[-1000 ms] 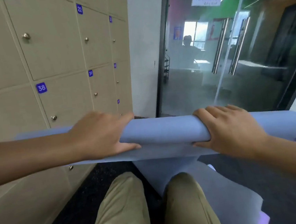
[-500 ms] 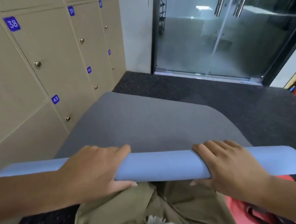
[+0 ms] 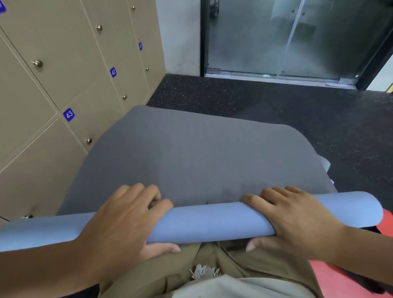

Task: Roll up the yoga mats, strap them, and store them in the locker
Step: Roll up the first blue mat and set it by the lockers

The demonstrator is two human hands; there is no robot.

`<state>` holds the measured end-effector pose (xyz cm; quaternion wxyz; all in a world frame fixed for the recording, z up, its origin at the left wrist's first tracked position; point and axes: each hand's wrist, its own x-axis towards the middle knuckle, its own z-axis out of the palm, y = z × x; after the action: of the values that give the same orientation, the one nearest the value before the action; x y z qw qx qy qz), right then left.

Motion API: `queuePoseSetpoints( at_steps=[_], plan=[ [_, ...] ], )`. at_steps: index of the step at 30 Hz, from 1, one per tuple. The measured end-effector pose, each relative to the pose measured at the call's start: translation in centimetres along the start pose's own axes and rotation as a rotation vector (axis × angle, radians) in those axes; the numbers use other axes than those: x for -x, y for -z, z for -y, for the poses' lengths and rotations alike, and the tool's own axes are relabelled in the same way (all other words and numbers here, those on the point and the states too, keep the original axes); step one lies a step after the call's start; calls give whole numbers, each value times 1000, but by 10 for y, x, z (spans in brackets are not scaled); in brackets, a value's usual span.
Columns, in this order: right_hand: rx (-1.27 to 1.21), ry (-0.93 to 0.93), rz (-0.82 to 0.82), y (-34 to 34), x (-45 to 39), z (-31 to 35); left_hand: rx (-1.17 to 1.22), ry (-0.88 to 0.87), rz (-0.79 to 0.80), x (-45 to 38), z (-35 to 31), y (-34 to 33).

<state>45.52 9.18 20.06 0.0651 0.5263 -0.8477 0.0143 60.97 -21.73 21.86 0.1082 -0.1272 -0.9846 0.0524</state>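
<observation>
A yoga mat (image 3: pixel 192 163), grey on its upper face and light blue on its outer side, is seen across the middle of the frame, its near end wound into a light blue roll (image 3: pixel 209 222) lying crosswise in the lower half. The roll is grasped by the left hand (image 3: pixel 124 228) at lower left, with the fingers curled over the top and the thumb tucked beneath. It is gripped likewise by the right hand (image 3: pixel 296 221) at lower right. The unrolled grey part is spread over the dark speckled floor (image 3: pixel 331 111) toward the upper centre. Beige lockers (image 3: pixel 41 91) with blue number tags are ranged along the left side. A glass sliding door (image 3: pixel 298 23) is seen at upper right. Khaki trousers (image 3: pixel 178 270) appear below the roll, and a red mat (image 3: pixel 335 277) lies at lower right.
</observation>
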Motion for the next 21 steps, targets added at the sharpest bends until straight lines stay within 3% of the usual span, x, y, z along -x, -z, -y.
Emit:
queuePoseSetpoints(
  at_steps=[4,8,11,14,17,21],
  plan=[
    [-123,-20,172,13,-9,-10,41,28,21,-3,0,3],
    [-45,24,61,16,-12,-9,190,80,123,-9,5,2],
    [-40,39,-24,9,-11,-6,423,201,321,-20,16,6],
    [-117,30,21,8,-16,-12,575,246,436,-34,30,5],
    [-256,0,109,11,-26,-22,565,237,423,-43,38,2],
    [-341,9,165,12,-40,-33,487,187,227,-44,31,2]
  ],
)
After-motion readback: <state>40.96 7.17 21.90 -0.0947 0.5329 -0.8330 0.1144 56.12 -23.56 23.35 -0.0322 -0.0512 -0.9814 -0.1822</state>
